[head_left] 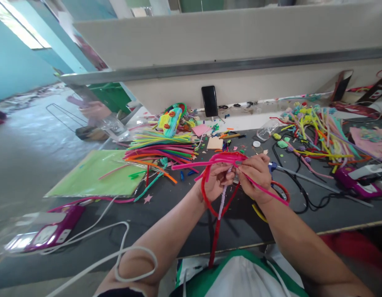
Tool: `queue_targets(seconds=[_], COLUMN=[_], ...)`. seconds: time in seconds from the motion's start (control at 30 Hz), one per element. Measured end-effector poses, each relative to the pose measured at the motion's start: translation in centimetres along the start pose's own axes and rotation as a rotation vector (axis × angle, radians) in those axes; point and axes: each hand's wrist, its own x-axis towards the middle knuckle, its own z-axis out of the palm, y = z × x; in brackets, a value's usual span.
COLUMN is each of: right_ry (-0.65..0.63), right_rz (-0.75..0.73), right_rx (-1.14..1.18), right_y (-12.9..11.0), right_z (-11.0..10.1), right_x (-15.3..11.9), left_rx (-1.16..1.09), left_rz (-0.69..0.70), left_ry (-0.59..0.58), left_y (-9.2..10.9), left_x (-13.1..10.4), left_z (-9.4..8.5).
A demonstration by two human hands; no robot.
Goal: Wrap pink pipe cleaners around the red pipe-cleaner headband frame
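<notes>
Both of my hands meet above the dark table, working on one bundle of fuzzy pipe cleaners. My left hand [220, 179] has its fingers curled around the pink pipe cleaners [193, 164], whose loose ends stick out to the left. A red pipe cleaner loop [205, 194] hangs below, narrowing into a red stem that points toward my body. A twisted pale lilac pipe cleaner [222, 202] runs down inside the loop. My right hand [255, 175] pinches the pink strands at the right; one pink end passes under it. The exact contact between the fingertips is partly hidden.
Bundled pipe cleaners [166, 144] lie ahead left, beside a green sheet pack [94, 173]. A phone [209, 101] leans on the partition. A glue gun [273, 166], black cables and a purple power strip [358, 181] sit right. A white cord [122, 247] loops over my left arm.
</notes>
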Motion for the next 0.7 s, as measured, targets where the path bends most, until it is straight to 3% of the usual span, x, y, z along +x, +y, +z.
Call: queue_targets(seconds=[0.43, 0.7], right_ry=[0.015, 0.056], right_rz=[0.100, 0.173], right_rx=[-0.066, -0.058], right_y=[-1.8, -1.2], right_z=[-0.1, 0.0], right_x=[-0.3, -0.6], left_rx=[0.130, 0.142], left_rz=[0.019, 0.088], left_ry=[0.059, 0.084], left_y=[-0.8, -0.9], left_x=[-0.5, -0.5], left_z=[0.3, 0.6])
